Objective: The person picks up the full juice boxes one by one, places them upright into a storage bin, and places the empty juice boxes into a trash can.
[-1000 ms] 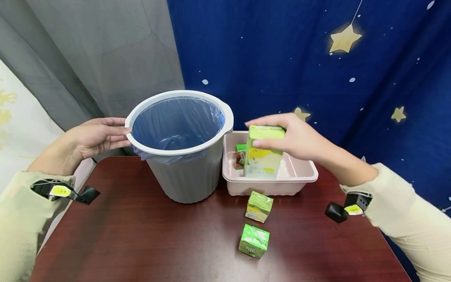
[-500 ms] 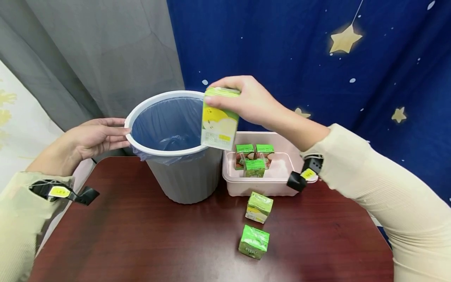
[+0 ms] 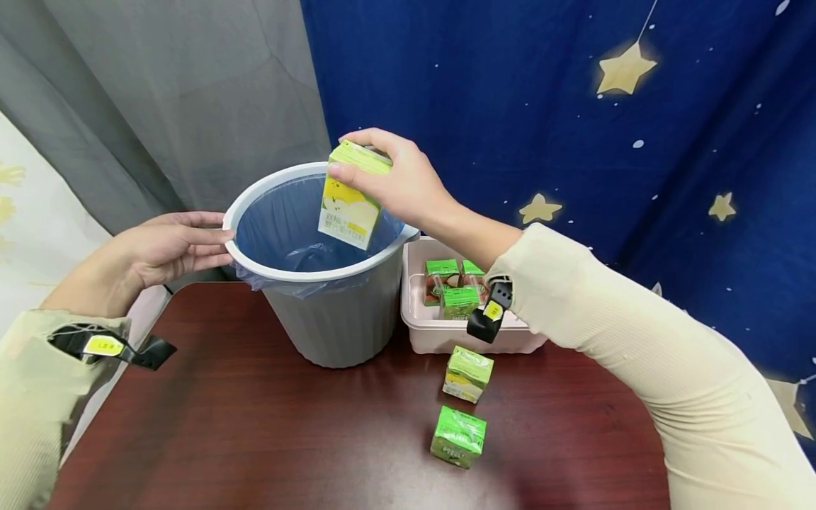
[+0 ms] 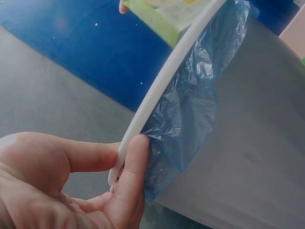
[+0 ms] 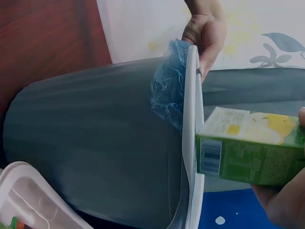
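My right hand (image 3: 390, 178) grips a tall green and yellow juice carton (image 3: 351, 198) by its top, tilted over the mouth of the grey bin (image 3: 331, 312). The carton (image 5: 252, 150) also shows in the right wrist view, just past the bin's white rim (image 5: 194, 143). My left hand (image 3: 167, 246) holds the left side of the bin's rim (image 4: 157, 95), thumb and fingers pinching it beside the blue liner (image 4: 190, 114). The liner (image 3: 299, 227) fills the bin.
A pink tray (image 3: 433, 333) right of the bin holds three small green cartons (image 3: 460, 301). Two more small cartons (image 3: 468, 373) (image 3: 458, 436) lie on the dark red table (image 3: 255, 439). A blue star curtain (image 3: 574, 106) and a grey curtain (image 3: 159, 92) hang behind.
My right hand lifted the tall carton out of the pink tray and carried it left, over the bin's mouth. The left hand stayed on the rim.
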`<state>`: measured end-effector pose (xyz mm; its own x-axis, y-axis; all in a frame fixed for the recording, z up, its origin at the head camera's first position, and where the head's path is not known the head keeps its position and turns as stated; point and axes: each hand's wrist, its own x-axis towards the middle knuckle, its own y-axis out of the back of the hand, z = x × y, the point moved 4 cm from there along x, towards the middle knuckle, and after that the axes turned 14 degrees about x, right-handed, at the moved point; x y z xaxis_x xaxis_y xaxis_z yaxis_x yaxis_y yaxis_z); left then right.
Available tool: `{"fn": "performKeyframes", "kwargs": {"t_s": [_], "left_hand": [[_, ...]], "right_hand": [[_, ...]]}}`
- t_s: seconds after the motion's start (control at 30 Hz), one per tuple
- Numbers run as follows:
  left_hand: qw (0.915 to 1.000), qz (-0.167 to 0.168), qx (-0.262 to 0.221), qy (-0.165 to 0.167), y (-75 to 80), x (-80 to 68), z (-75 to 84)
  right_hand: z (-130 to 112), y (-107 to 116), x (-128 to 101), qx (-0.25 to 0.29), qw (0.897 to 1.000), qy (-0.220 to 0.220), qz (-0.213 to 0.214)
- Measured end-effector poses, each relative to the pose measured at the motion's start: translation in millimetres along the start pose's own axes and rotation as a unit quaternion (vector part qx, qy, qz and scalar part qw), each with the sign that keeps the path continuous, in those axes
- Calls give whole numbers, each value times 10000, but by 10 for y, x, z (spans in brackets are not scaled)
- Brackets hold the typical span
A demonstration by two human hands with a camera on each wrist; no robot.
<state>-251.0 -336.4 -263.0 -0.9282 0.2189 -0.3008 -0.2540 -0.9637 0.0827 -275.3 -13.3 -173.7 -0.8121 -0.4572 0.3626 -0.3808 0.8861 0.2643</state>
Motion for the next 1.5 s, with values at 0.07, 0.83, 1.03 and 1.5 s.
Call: {"fn": "performKeyframes", "kwargs": {"t_s": [0.07, 0.83, 1.03, 1.5], "left_hand": [[10000, 2, 20, 6, 3, 3, -6], [9991, 153, 397, 76, -1, -1, 4], [9986, 171, 508, 4, -11, 4, 15], [9999, 100, -33, -38, -39, 15, 3]], "right_hand": [[11, -15, 8, -109, 9999, 29, -8], [213, 67, -195, -1014, 9925, 319, -609], [242, 228, -339, -1545, 9814, 711, -895], [481, 449, -1092, -1151, 9802, 1258, -1002]]}}
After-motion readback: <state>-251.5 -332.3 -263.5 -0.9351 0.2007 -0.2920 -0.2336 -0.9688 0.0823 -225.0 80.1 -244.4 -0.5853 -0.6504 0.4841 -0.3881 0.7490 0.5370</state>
